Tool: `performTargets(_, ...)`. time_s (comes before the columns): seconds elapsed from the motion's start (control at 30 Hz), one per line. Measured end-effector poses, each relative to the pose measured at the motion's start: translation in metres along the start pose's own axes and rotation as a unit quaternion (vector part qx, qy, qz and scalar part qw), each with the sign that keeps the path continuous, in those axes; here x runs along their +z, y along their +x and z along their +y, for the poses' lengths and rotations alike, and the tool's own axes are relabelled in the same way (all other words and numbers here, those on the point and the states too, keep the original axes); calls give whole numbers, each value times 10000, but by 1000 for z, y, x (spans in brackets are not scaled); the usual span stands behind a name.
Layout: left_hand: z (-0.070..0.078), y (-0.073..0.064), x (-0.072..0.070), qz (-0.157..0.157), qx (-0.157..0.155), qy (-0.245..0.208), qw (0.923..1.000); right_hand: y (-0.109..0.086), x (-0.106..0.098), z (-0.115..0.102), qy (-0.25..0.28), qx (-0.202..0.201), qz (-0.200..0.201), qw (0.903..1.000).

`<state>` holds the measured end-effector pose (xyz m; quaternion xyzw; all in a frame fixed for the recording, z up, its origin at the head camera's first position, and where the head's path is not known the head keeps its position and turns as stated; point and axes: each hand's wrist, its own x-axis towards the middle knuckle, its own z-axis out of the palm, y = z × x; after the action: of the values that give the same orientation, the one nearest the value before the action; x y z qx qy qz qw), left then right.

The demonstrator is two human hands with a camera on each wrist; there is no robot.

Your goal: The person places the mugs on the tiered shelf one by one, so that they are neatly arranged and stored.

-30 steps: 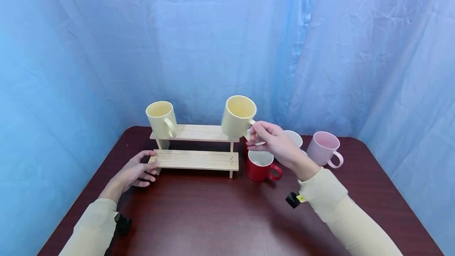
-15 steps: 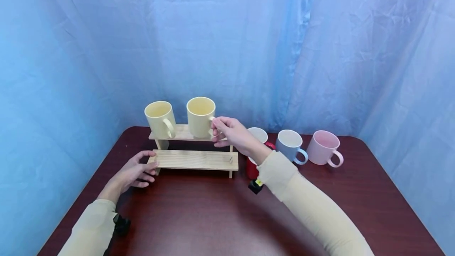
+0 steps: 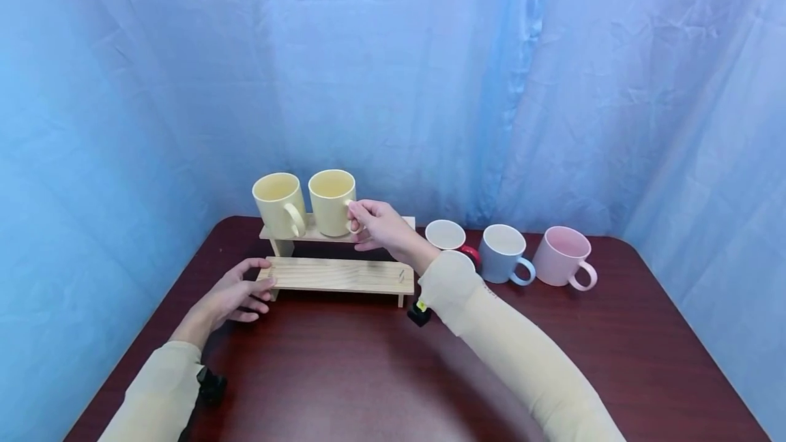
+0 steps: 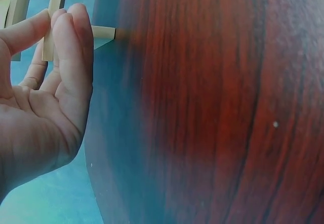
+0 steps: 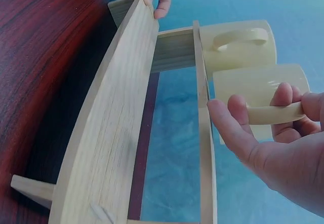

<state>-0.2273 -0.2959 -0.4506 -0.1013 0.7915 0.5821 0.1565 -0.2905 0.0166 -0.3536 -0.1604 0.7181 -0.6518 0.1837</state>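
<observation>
A two-step wooden rack (image 3: 344, 275) stands on the dark table. My left hand (image 3: 236, 295) pinches the left end of its lower shelf between thumb and fingers; the left wrist view shows the hand (image 4: 55, 87) around the board's end. My right hand (image 3: 381, 227) holds a pale yellow mug (image 3: 332, 204) by its handle, upright at the upper shelf. In the right wrist view the fingers curl round that handle (image 5: 273, 114). Another pale yellow mug (image 3: 279, 207) stands close beside it, at the upper shelf's left end, handle turned toward the front right.
Right of the rack stand a light blue mug (image 3: 502, 254), a pink mug (image 3: 561, 256) and red mugs with white insides (image 3: 445, 234), partly hidden by my right sleeve (image 3: 491, 319). A blue curtain (image 3: 393, 74) hangs behind and around the table (image 3: 344, 374).
My right hand has carried the yellow mug leftward from the rack's right end to beside the other yellow mug, lowering it to the upper shelf. My left hand has stayed on the lower shelf.
</observation>
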Motion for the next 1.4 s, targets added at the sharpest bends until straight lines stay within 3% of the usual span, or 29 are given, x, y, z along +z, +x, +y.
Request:
performTargets(0.73, 3, -1, -2, -41, 86, 32, 9999, 10, 10, 4, 273, 314, 144, 9990)
performTargets(1.4, -3, -1, -3, -83, 95, 19, 9999, 8, 9, 7, -133, 231, 246, 9993)
